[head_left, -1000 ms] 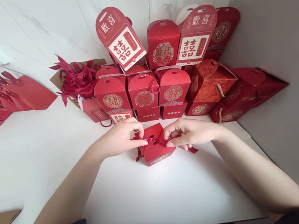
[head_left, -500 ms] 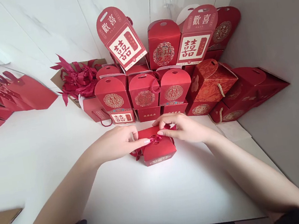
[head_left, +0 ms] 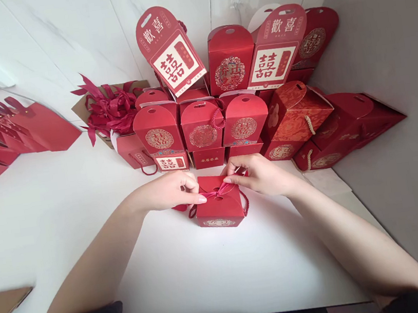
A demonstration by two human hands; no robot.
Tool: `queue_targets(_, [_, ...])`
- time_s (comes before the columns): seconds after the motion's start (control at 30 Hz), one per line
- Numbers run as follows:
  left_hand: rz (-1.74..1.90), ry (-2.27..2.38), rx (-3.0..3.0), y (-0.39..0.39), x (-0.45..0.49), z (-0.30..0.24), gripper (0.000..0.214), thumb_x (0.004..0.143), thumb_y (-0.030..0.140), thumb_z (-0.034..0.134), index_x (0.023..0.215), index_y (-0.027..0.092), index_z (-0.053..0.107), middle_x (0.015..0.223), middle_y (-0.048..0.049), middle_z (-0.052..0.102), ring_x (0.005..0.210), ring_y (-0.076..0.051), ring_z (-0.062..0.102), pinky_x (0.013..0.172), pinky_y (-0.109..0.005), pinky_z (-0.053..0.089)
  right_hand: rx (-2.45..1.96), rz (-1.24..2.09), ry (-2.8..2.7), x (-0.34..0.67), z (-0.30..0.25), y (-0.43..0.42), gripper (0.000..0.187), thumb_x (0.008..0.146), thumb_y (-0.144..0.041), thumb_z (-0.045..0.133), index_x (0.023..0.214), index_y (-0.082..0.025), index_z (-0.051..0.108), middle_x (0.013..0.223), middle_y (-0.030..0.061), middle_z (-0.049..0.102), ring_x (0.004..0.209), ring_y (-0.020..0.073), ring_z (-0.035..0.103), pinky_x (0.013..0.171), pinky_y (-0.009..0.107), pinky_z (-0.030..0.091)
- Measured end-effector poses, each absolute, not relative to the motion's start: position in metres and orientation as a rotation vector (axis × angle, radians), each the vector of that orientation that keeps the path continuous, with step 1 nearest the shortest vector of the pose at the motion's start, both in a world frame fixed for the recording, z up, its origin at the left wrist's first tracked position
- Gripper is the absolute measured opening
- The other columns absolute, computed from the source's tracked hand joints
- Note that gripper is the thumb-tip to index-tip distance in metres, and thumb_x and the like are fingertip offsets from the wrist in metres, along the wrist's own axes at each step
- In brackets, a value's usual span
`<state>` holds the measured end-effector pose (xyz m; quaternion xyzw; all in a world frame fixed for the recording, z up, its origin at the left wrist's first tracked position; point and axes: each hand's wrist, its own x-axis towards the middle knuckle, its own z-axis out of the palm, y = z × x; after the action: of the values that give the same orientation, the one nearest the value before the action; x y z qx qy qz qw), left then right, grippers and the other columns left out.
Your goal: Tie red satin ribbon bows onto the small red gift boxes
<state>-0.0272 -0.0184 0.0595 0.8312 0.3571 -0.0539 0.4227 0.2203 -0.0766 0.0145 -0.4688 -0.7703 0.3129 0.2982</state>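
Observation:
A small red gift box [head_left: 221,210] with a gold round emblem on its front sits on the white table. Across its top runs a dark pink ribbon [head_left: 217,192], crossed or knotted at the middle over the lid's slot. My left hand [head_left: 177,189] pinches one side of the ribbon between thumb and fingers at the box's left edge. At the right, my right hand [head_left: 256,174] pinches the other side, and the ribbon is stretched taut between them. Twisted red cord handles hang at both sides of the box.
Several red gift boxes [head_left: 202,126] are stacked against the tiled wall. Left of them, a pile of ribbons [head_left: 112,108] lies in a cardboard box. More red bags [head_left: 41,125] stand at the far left. A cardboard piece [head_left: 4,307] lies at the near left; a grey wall [head_left: 400,160] borders the right.
My hands have drawn apart, left hand leftward and right hand slightly rightward, pulling the ribbon straight. The gift box has turned a little, and its right cord now shows.

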Motion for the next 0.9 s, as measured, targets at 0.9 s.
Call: queue_targets(0.9, [0.246, 0.491, 2.045, 0.002, -0.034, 0.056, 0.013, 0.083, 0.032, 0.069, 0.085, 0.026, 0.081, 0.132, -0.0062, 0.064, 0.122, -0.025, 0.056, 0.104, -0.039, 0.043, -1.39, 0.961, -1.952, 0.23, 0.01, -0.068, 0.03, 0.088, -0.045, 0.058, 0.073, -0.021, 0.049, 0.063, -0.0019, 0.06, 0.058, 0.0125, 0.049, 0.056, 0.025, 0.035])
